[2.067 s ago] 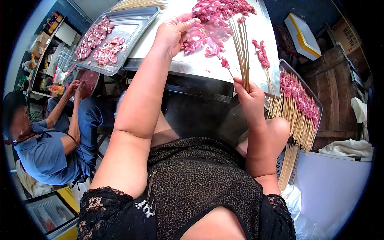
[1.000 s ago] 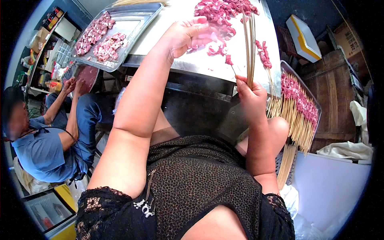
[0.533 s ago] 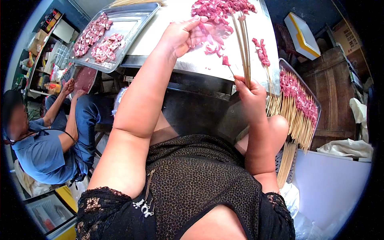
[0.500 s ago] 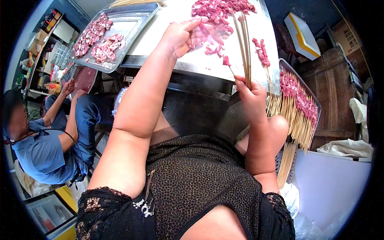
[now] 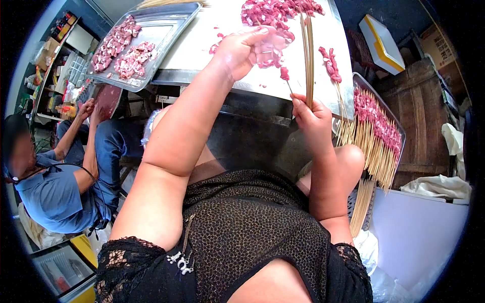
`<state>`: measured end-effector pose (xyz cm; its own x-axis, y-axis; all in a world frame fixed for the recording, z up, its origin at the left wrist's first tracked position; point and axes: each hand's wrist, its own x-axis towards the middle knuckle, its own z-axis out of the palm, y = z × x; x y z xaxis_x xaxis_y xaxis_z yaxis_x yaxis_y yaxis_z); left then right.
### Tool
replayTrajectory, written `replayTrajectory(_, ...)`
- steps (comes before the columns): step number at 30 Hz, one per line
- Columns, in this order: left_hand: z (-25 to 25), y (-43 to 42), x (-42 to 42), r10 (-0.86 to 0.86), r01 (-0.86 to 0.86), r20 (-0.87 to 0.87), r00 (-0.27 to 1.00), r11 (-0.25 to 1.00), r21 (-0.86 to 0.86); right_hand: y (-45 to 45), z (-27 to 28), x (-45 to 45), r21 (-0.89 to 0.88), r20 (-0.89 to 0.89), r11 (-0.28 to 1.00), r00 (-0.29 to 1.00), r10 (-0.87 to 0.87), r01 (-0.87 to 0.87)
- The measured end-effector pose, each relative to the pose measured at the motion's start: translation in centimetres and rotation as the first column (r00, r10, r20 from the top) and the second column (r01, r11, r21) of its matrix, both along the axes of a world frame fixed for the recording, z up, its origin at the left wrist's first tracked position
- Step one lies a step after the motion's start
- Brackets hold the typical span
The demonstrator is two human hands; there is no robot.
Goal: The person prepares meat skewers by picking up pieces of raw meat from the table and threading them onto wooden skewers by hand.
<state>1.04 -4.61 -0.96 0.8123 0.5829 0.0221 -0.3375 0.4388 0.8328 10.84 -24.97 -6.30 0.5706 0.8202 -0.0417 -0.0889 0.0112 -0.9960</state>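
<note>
My right hand (image 5: 312, 118) is closed around several bamboo skewers (image 5: 308, 60) that point up over the table. Between its thumb and forefinger is one separate skewer with a single piece of red meat (image 5: 284, 73) on its tip. My left hand (image 5: 247, 50) reaches over the near edge of the pile of cut meat (image 5: 268, 12). Its thumb is stretched out, but the other fingers are smeared and washed out against the meat. A finished meat skewer (image 5: 331, 65) lies at the table's right edge, just beyond my right hand.
A metal tray (image 5: 169, 43) with two heaps of meat stands at the left. At the right, a tray holds rows of loaded skewers (image 5: 376, 126). Bare skewers (image 5: 362, 202) lie below it. A co-worker in a blue shirt (image 5: 50, 197) sits at the left. A white foam box (image 5: 381, 45) stands behind.
My left hand has moved right, uncovering small meat scraps on the table. In my right hand the skewer bundle stands more upright, and the tip with meat has shifted slightly.
</note>
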Motion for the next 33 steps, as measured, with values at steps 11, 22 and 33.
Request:
replayTrajectory(11,-1.2,-2.7,2.3,0.134,-0.114,0.076,0.988,0.967,-0.227,0.3,0.0,-0.7,0.023,-0.335,0.995,0.937,0.099,-0.097)
replayTrajectory(22,-0.9,-2.3,2.0,-0.037,0.126,0.330,0.943,0.959,-0.253,0.7,1.5,-2.6,0.039,-0.235,0.999,0.972,0.020,-0.011)
replayTrajectory(33,-0.8,-3.2,1.6,0.054,-0.038,0.050,0.997,0.959,-0.281,-0.1,1.4,-3.7,-0.006,-0.262,1.000,0.965,-0.009,0.008)
